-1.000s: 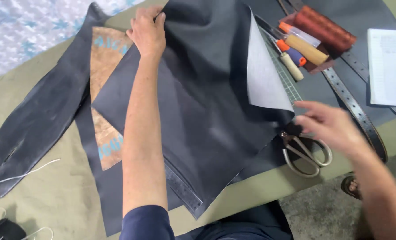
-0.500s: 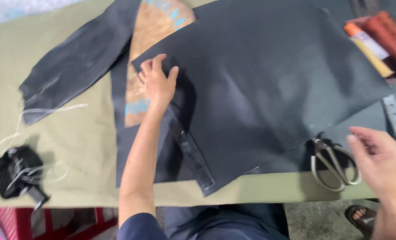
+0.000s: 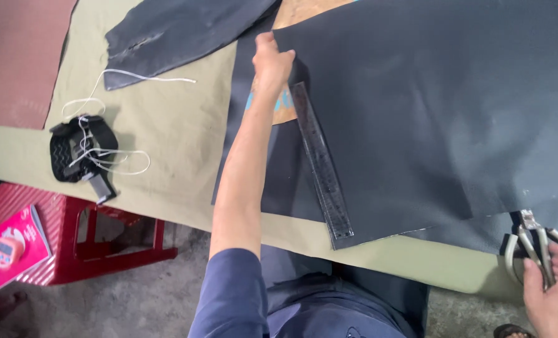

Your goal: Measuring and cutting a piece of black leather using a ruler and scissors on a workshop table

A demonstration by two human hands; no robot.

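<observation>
While my left hand (image 3: 271,62) reaches far across the tabletop (image 3: 179,144), its fingers pinch the far-left corner of the big dark leather sheet (image 3: 429,112), which spreads over the middle and right of the olive cloth cover. Just right of my forearm, a long clear ruler (image 3: 321,164) lies on that sheet, slanting from near my hand down to the near edge, where its end sits at the sheet's rim. Beneath the corner I hold, a tan patterned piece (image 3: 280,107) peeks out, with a second dark layer under it reaching toward me.

My right hand (image 3: 551,297) is low at the near right, closed around the pale handles of the scissors (image 3: 532,241); their pivot touches the near edge of the leather, and the blades are hidden under it.

Another dark leather piece (image 3: 179,28) lies at the far left, well apart from the sheet. A white cord (image 3: 113,94) trails from it toward a small black buckle-like object (image 3: 82,153) lying near the left edge, the cord looping over it. A reddish-brown sheet (image 3: 22,56) covers the far-left corner. Below the tabletop on the left stands a red plastic stool (image 3: 97,241), with a pink booklet (image 3: 13,247) at its left side.
</observation>
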